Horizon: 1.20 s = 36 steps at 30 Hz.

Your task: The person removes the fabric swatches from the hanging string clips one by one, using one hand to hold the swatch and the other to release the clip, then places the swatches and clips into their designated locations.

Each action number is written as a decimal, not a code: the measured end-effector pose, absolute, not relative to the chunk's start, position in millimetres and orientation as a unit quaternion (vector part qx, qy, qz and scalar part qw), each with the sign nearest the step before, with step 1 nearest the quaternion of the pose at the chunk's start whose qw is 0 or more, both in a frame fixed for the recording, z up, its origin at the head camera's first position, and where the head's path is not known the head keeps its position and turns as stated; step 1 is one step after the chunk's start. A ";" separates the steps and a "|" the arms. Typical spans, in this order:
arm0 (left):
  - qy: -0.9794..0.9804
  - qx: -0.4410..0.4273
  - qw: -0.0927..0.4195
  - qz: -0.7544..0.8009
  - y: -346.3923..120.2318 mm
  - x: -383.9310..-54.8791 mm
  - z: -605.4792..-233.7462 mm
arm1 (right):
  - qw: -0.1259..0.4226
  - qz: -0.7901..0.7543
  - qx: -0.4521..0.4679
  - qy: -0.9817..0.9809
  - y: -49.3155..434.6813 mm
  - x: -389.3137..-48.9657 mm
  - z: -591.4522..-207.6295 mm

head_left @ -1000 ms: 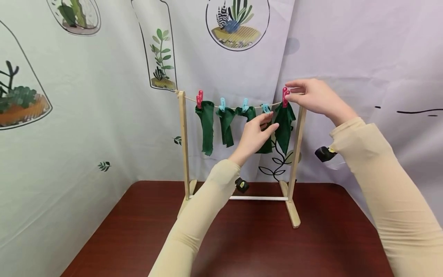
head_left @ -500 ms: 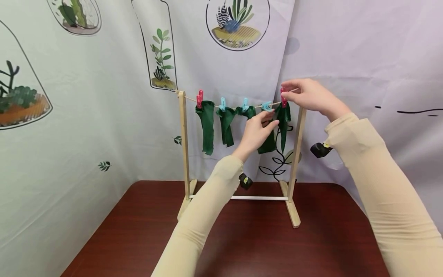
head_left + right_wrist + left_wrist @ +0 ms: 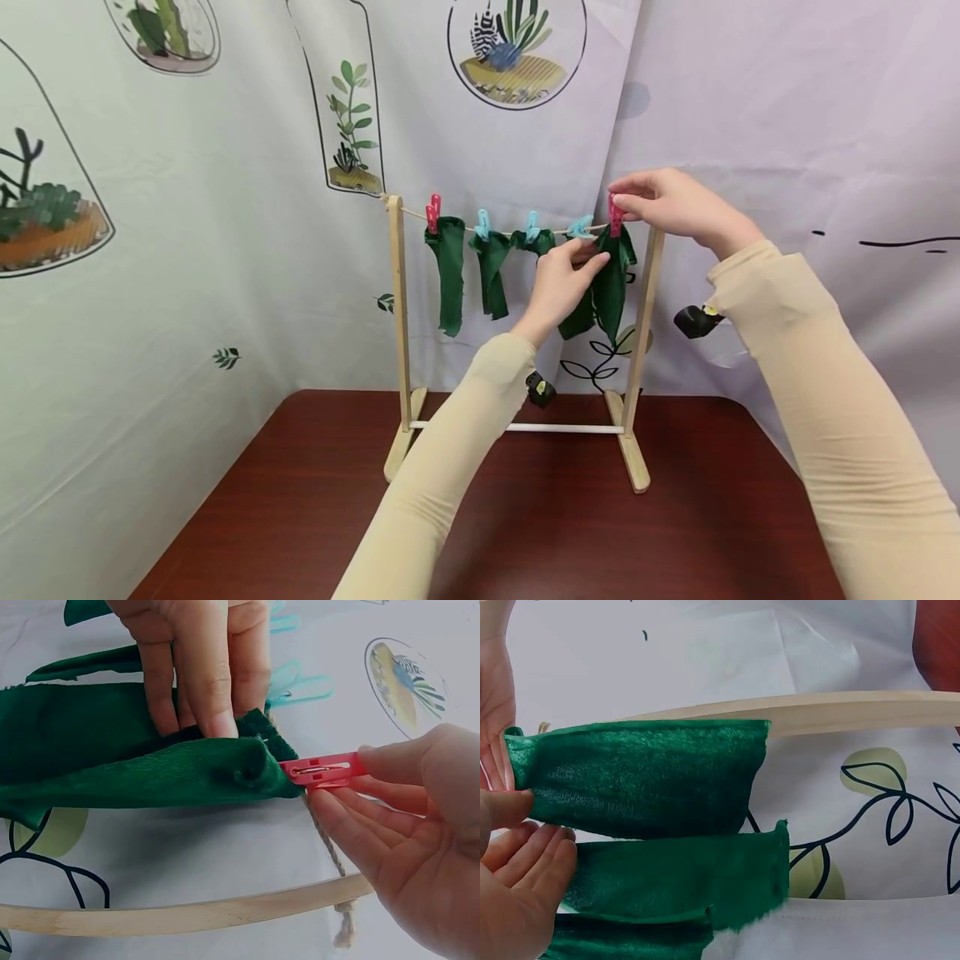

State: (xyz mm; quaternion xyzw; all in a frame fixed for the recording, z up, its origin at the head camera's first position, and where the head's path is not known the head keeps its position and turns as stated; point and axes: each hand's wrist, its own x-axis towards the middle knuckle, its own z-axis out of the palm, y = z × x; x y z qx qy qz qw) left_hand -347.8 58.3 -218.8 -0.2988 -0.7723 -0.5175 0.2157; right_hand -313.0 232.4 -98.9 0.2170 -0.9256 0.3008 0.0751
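At the right end of the line, my right hand (image 3: 678,208) pinches a red clothespin (image 3: 322,771) between thumb and fingers. The pin bites the top of a green cloth (image 3: 611,292), which hangs from the twine (image 3: 327,844). My left hand (image 3: 558,283) is at the upper left side of that cloth, its thumb touching the edge and its loosely bent fingers beside the neighbouring green cloth (image 3: 675,874). A tilted blue clothespin (image 3: 580,227) sits above that neighbour. The left fingertips are partly hidden behind the cloth in the right wrist view.
Farther left, another red clothespin (image 3: 432,215) and blue clothespins (image 3: 483,225) hold more green cloths (image 3: 450,279). The wooden rack's right post (image 3: 643,333) stands close under my right hand. The rack rests on a dark red table (image 3: 525,517) before a printed curtain (image 3: 247,208).
The right hand and red clothespin have shifted slightly left. The rightmost cloth narrowed, then spread out again. My left hand has moved slightly right, its thumb now at the cloth's edge.
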 end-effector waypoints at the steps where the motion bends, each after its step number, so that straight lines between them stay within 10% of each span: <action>1: -0.772 -0.294 0.222 -0.517 58.8 -347.7 -218.4 | 0.076 0.302 0.217 -0.925 232.4 -312.8 -99.0; 36: -0.767 -0.283 0.254 -0.516 57.8 -344.2 -219.7 | 0.264 0.328 0.209 -0.882 226.5 -306.8 -105.0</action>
